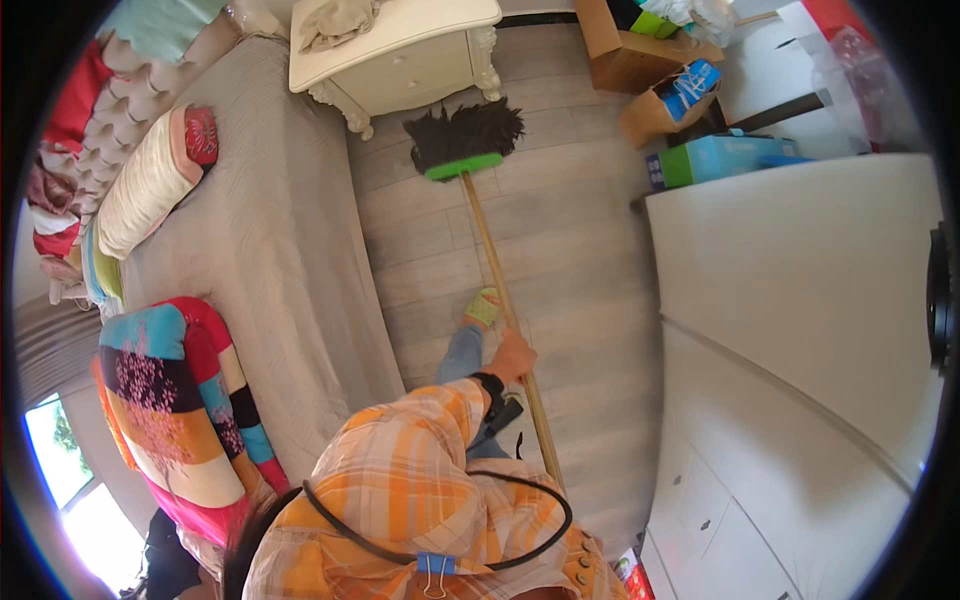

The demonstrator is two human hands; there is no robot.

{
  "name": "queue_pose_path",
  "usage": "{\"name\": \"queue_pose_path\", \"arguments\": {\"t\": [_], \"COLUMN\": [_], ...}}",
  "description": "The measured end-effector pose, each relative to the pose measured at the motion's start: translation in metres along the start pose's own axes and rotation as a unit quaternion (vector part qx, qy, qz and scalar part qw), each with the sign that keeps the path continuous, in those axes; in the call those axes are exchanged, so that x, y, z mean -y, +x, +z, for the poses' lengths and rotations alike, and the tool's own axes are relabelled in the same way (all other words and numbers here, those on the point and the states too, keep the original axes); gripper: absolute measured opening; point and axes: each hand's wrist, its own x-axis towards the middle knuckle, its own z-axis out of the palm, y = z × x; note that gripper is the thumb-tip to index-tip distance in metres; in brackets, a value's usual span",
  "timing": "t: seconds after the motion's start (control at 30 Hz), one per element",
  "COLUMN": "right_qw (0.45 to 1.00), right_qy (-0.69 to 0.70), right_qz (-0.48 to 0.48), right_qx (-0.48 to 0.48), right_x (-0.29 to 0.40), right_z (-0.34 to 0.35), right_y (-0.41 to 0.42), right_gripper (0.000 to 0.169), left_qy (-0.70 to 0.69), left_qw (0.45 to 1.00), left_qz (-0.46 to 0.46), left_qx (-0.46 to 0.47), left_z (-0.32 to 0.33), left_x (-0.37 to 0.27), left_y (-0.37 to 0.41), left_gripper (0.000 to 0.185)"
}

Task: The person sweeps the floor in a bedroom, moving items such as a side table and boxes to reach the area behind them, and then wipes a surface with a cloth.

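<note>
My left hand [514,356] is closed around the wooden handle of a broom [489,251], with a dark strapped device at the wrist. The handle runs from beside my body up to a green broom head [463,166] with dark, feathery bristles, which rests on the floor just in front of a cream nightstand [412,75]. My right hand is out of view; the lower end of the handle disappears beside the orange plaid shirt. One foot in a yellow-green slipper [482,307] stands left of the handle.
A bed [277,225] with a grey cover lies on the left, bearing a folded multicoloured blanket [172,405] and a pillow [146,187]. On the right are a white cabinet [787,247], a blue-green box [727,159], a paper bag [645,116] and a cardboard box [622,56].
</note>
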Motion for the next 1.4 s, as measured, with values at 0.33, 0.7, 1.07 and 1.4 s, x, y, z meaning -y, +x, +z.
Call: {"name": "queue_pose_path", "arguments": {"t": [0.33, 0.7, 1.07, 1.4], "right_qw": [0.948, 0.993, 0.973, 0.987], "right_qy": [-0.227, -0.007, 0.101, 0.018], "right_qz": [0.107, 0.042, -0.198, -0.153], "right_qx": [-0.197, -0.107, -0.062, -0.037], "right_x": [-0.195, -0.302, 0.083, 0.053], "right_z": [-0.001, 0.084, -0.012, 0.003], "right_y": [-0.198, -0.121, 0.155, 0.132], "right_gripper": [0.042, 0.028, 0.054, 0.047], "left_qy": [-0.415, -0.349, -0.180, -0.031], "left_qw": [0.867, 0.919, 0.925, 0.998], "left_qz": [-0.253, -0.178, -0.126, -0.044], "left_qx": [0.111, 0.046, -0.310, -0.032], "left_z": [0.212, 0.188, -0.108, -0.062], "left_x": [-0.123, -0.082, -0.016, 0.009], "left_y": [-0.190, -0.178, 0.063, 0.036], "left_gripper": [0.053, 0.065, 0.055, 0.068]}}
